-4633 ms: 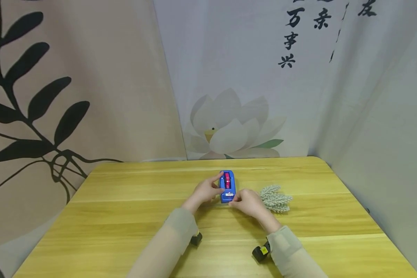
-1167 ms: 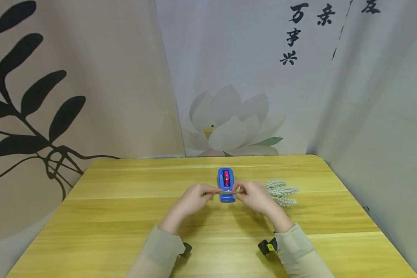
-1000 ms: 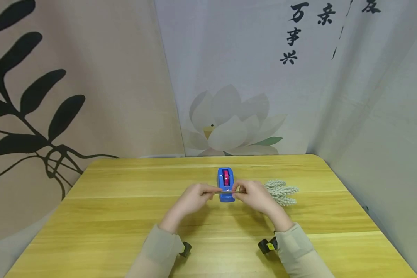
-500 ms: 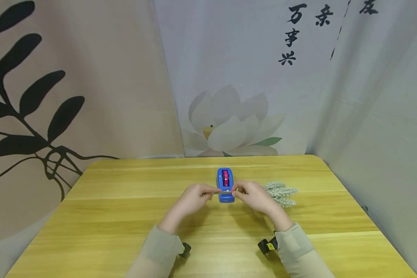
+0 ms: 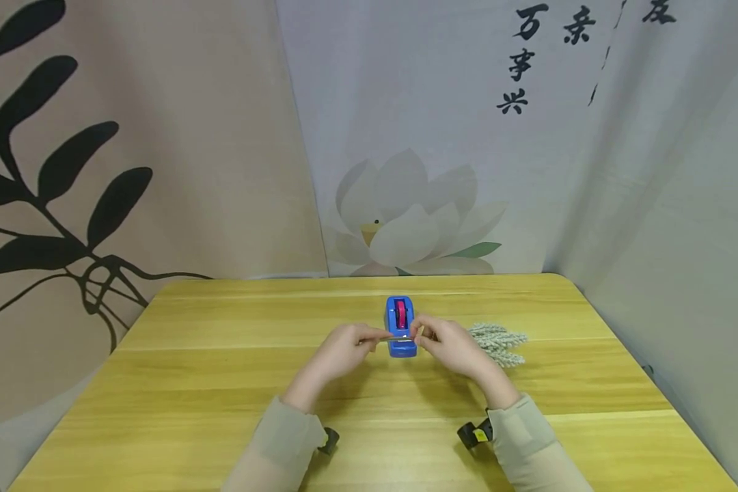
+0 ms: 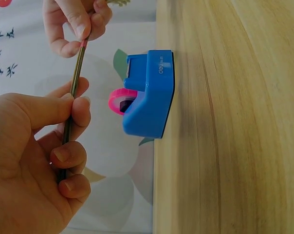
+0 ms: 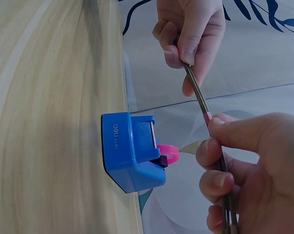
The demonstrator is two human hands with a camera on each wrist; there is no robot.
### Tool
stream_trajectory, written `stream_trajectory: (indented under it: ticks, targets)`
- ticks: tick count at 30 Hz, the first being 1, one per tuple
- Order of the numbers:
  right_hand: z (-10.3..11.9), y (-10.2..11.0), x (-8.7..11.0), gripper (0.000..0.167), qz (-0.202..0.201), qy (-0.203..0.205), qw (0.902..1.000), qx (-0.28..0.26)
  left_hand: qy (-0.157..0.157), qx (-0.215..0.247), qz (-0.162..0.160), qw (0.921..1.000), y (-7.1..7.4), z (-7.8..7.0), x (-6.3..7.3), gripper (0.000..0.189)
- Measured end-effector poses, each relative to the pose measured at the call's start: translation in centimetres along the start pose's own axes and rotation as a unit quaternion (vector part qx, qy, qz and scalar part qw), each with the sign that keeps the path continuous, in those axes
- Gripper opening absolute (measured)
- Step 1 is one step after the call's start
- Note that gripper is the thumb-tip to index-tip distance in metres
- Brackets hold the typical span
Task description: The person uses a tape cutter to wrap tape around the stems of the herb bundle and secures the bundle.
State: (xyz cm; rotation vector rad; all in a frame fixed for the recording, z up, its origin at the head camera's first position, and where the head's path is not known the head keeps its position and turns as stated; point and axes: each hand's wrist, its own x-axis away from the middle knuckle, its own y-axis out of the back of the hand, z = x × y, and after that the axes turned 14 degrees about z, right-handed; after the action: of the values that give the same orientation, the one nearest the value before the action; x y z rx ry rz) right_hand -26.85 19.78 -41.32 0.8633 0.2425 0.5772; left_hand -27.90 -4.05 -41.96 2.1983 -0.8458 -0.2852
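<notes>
My left hand [image 5: 343, 350] pinches the cut ends of a thin bundle of brownish-green stems [image 6: 78, 68] between thumb and fingers. My right hand [image 5: 452, 345] grips the same bundle further right, thumb and forefinger on a short pink band [image 7: 207, 117] round the stems. Pale, wheat-like heads of the dried bouquet [image 5: 498, 344] stick out beyond the right hand. The stems run level above the near end of a blue tape dispenser [image 5: 391, 321], which carries a pink tape roll [image 5: 401, 314]. Neither hand touches the dispenser.
The wooden table [image 5: 221, 383] stretches to both sides of the hands. Behind it hangs a printed cloth [image 5: 406, 102] with a lotus, leaves and dark characters. Black wrist cameras [image 5: 475, 434] sit under the sleeves.
At first the left hand was on the tape dispenser and the right at its near end. Now both hold the stems above the table. Lately only the right fingers have shifted slightly.
</notes>
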Motion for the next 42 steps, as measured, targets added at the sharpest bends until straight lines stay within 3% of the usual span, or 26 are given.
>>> stream_trajectory:
  ticks: [9, 15, 21, 30, 42]
  targets:
    - [0.15, -0.03, -0.02, 0.011, 0.012, -0.029, 0.9995, -0.006, 0.012, 0.004, 0.004, 0.9999, -0.05, 0.01, -0.06, 0.029]
    - [0.16, -0.21, -0.25, 0.016, 0.019, -0.05, 0.9981, 0.03, 0.019, 0.011, 0.006, 0.9997, -0.03, 0.05, -0.16, 0.029]
    - [-0.04, -0.24, -0.35, 0.011, 0.011, -0.048, 0.9976, 0.048, 0.01, 0.015, 0.011, 0.9998, -0.15, 0.15, -0.38, 0.029]
    - [-0.48, -0.08, -0.32, 0.01, 0.011, -0.037, 0.9992, -0.01, 0.015, 0.004, 0.018, 0.9997, -0.36, 0.28, -0.42, 0.027]
    - [0.01, 0.48, 0.2, 0.007, 0.021, -0.025, 0.9992, 0.023, 0.004, -0.017, 0.047, 0.9988, 0.02, -0.22, 0.12, 0.027]
